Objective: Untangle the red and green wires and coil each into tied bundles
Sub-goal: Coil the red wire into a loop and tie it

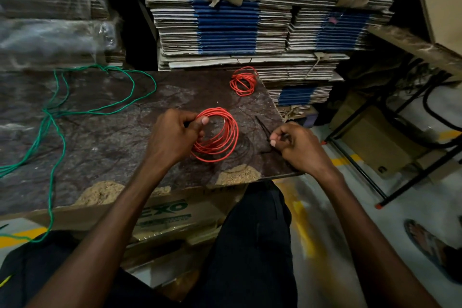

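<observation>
The red coil hangs just above the bench near its right end, a loose hoop of several turns gripped on its left side by the left hand, so its open ring faces the right hand just beside it. That right hand pinches what looks like a thin dark tie, though it is hard to make out. A finished red bundle lies at the far edge, and the green wire sprawls loose to the left.
</observation>
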### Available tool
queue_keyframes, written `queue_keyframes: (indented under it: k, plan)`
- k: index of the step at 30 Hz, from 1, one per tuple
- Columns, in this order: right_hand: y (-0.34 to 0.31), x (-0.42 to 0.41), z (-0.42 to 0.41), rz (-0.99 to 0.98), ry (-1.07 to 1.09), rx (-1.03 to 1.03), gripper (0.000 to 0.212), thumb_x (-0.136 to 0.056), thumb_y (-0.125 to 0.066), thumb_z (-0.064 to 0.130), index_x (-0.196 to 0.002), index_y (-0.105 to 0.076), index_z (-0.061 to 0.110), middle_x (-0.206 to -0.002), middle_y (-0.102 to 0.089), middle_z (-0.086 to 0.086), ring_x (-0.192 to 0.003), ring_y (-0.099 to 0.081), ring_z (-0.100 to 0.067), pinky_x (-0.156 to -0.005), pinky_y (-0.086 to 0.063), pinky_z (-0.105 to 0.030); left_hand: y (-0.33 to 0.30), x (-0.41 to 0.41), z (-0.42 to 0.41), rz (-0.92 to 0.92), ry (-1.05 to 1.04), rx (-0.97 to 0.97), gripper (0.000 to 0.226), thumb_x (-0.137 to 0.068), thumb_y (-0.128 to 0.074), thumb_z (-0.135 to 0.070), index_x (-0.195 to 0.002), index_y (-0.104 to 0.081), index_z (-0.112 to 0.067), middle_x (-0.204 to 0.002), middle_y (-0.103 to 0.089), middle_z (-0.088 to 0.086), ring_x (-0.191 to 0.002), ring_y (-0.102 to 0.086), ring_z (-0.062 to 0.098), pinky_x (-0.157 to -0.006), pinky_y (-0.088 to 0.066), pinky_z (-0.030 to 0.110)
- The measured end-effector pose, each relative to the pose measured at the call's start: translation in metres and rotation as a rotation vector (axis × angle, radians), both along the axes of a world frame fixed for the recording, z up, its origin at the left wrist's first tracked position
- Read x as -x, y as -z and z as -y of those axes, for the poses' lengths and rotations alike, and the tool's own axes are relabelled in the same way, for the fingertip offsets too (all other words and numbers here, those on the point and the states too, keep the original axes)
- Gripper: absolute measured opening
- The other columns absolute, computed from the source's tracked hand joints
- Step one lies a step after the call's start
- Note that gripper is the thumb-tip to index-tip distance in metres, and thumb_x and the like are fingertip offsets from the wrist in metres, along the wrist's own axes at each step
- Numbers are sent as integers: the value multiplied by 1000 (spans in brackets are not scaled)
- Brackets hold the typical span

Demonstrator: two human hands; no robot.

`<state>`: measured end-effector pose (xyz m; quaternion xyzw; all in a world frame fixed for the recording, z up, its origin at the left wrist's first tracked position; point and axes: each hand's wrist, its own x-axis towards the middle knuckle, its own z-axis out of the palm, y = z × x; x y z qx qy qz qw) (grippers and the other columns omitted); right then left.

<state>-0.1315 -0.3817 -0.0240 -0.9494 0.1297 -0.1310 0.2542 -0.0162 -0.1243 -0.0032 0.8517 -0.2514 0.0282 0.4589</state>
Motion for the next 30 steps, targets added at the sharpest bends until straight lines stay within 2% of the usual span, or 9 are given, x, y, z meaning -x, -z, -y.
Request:
queue_keyframes:
  k: [4, 6, 9, 11, 14, 20, 22, 26, 30]
  plan:
    - [-9, -2, 3, 59, -39, -125, 8, -91, -64, 21, -90, -60, 27, -95, -53, 6, -78, -55, -12, -70, -44, -31, 0, -1, -2, 7, 15, 6, 41, -82, -53, -46, -60, -65, -13, -57, -66, 4, -53, -64, 21, -56, -52, 43]
    - [-15, -3, 4, 87, -73, -198, 7, -94, -60, 22, -91, -57, 28, -97, -53, 3, -82, -57, -19, -73, -48, -38, 0, -2, -3, 11, 26, 16, 41, -83, -52, -46, -62, -66, -13, -57, -66, 2, -53, -64, 20, -56, -52, 43]
    - [-25, -5, 1, 152, -104, -321, 13, -98, -55, 24, -90, -53, 35, -94, -58, -1, -84, -62, -26, -67, -55, -49, 0, -2, -5, 7, 46, 24, 42, -83, -52, -46, -68, -68, -11, -59, -67, 1, -55, -64, 21, -56, -52, 44]
    - [-31, -9, -5, 226, -120, -389, 19, -99, -53, 21, -91, -52, 37, -96, -61, -1, -84, -67, -17, -63, -55, -42, -2, -2, -6, 20, 68, 29, 42, -84, -53, -46, -70, -69, -10, -59, -67, 2, -55, -64, 21, -56, -52, 44]
    - [-39, -18, -13, 329, -125, -392, 18, -100, -52, 19, -94, -53, 36, -98, -65, -3, -81, -67, -16, -61, -56, -32, -5, 0, -11, 31, 115, 37, 39, -85, -53, -44, -72, -71, -11, -60, -68, 0, -57, -65, 19, -56, -52, 42]
    - [-44, -45, -23, 476, -63, -375, 18, -95, -52, 17, -93, -59, 33, -84, -68, -6, -59, -64, -16, -53, -52, -29, -11, 3, -22, 2, 240, 100, 40, -86, -55, -43, -73, -70, -9, -61, -67, 4, -54, -60, 21, -56, -51, 43]
    - [-45, -52, -24, 503, -46, -389, 21, -94, -55, 10, -92, -61, 29, -82, -68, -5, -60, -64, -15, -57, -55, -30, -14, 4, -26, -21, 294, 120, 42, -86, -55, -44, -76, -71, -7, -63, -67, 7, -55, -60, 23, -57, -50, 42]
    - [-44, -64, -29, 482, -41, -391, 30, -92, -58, 5, -88, -63, 34, -84, -69, -7, -69, -68, -16, -68, -58, -33, -18, 4, -31, -42, 348, 149, 31, -87, -56, -45, -73, -69, -21, -63, -67, 3, -58, -59, 10, -58, -50, 41]
    - [-46, -67, -38, 480, -114, -397, 30, -92, -56, 4, -93, -63, 33, -87, -70, -3, -82, -68, -13, -73, -53, -26, -20, 3, -33, -27, 330, 144, 28, -85, -55, -48, -77, -70, -26, -65, -67, 3, -59, -59, 8, -60, -50, 41]
